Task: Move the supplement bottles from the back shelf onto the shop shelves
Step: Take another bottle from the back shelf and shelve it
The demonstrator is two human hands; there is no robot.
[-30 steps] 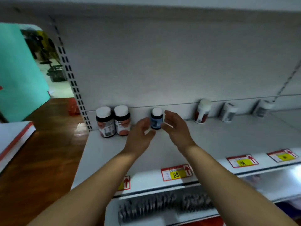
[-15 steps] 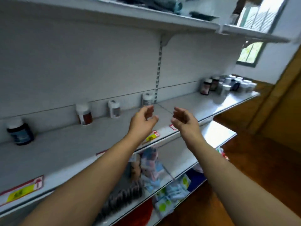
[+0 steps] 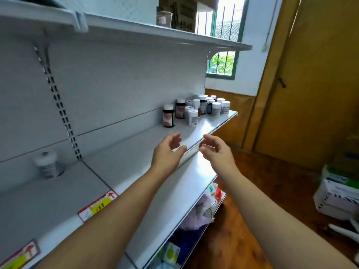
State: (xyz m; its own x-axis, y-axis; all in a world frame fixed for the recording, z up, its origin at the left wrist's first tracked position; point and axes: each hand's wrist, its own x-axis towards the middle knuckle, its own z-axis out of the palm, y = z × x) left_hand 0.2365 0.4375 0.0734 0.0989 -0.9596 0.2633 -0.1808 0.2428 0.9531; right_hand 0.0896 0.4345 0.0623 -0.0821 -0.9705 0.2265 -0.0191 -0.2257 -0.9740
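Several supplement bottles (image 3: pixel 196 111), some dark with white caps and some white, stand crowded at the far right end of the white shelf (image 3: pixel 136 152). Nearest of them is a dark bottle with a reddish label (image 3: pixel 168 115). A lone white bottle (image 3: pixel 47 164), blurred, stands at the back of the shelf on the left. My left hand (image 3: pixel 166 153) and my right hand (image 3: pixel 217 152) are held out side by side over the shelf's front edge, short of the cluster. Both have fingers apart and hold nothing.
An upper shelf (image 3: pixel 155 32) overhangs with a cardboard box (image 3: pixel 179 14) on it. Packaged goods (image 3: pixel 196 218) fill the lower shelves. Price tags (image 3: pixel 98 205) line the front edge. A barred window (image 3: pixel 223 61), wooden panelling (image 3: pixel 310 84) and stacked boxes (image 3: pixel 338 191) are to the right.
My view has swung right along the shelf, from the bottles on the left section to the crowded cluster at the right end. Both hands stayed empty and moved along with the view.
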